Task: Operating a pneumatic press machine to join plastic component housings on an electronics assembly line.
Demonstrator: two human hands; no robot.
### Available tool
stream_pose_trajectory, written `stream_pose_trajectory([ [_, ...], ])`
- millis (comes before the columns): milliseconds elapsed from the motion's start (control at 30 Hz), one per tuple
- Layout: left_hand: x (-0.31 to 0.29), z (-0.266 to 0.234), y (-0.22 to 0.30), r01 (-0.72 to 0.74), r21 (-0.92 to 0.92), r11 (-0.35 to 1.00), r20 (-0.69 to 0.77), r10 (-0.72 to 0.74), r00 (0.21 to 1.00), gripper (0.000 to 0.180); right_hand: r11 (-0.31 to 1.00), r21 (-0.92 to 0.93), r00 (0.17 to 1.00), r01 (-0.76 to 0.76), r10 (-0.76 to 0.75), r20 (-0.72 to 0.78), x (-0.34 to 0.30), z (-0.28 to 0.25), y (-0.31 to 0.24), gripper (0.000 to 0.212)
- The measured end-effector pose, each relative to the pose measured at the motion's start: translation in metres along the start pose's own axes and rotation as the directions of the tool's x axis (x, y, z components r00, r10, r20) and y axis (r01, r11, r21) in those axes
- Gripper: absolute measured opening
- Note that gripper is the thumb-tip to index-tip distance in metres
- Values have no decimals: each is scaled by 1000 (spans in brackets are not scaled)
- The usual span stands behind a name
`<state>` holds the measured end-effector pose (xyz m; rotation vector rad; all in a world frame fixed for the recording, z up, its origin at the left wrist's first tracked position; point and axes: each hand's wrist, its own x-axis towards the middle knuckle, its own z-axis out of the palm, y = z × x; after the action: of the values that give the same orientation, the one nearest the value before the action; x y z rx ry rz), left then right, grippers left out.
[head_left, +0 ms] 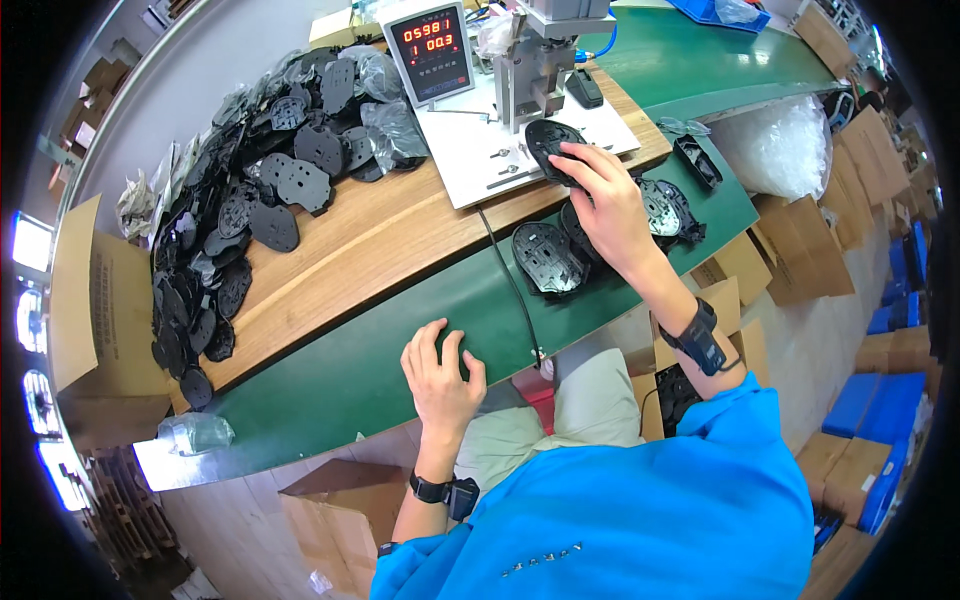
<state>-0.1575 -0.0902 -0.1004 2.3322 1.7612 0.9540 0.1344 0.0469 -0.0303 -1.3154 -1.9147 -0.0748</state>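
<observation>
My right hand (610, 205) grips a black oval plastic housing part (548, 143), thumb and fingers at its near right edge. It is tilted over the white base plate (462, 170) of a bench press (528, 75), just in front of the metal tooling. Below that hand, more black housings (548, 262) lie on the green table; one beside them (662, 212) has a silvery inside. The hand and forearm partly hide this group. My left hand (440, 378) rests at the table's near edge, fingers spread and curved, holding nothing.
A big heap of flat black plastic parts (300, 182) and clear bags covers the wooden board's (370, 255) left side. A display box (432, 50) with red digits stands by the press. A black cable (505, 270) crosses the green table (330, 400). Cardboard boxes (110, 330) stand around.
</observation>
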Motion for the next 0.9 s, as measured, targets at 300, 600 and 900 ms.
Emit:
stream_pose_trajectory([
  [300,0,1,3,1,10,1000,-4,-1,1000,29,981,-163,991,105,-89,103,15,-1,14,42],
  [600,-2,1,4,0,19,1000,-46,1,999,29,961,-186,963,205,-165,211,29,-11,13,32],
  [900,-5,1,6,13,27,1000,-44,-12,999,30,959,-221,982,180,-164,88,18,0,9,24],
])
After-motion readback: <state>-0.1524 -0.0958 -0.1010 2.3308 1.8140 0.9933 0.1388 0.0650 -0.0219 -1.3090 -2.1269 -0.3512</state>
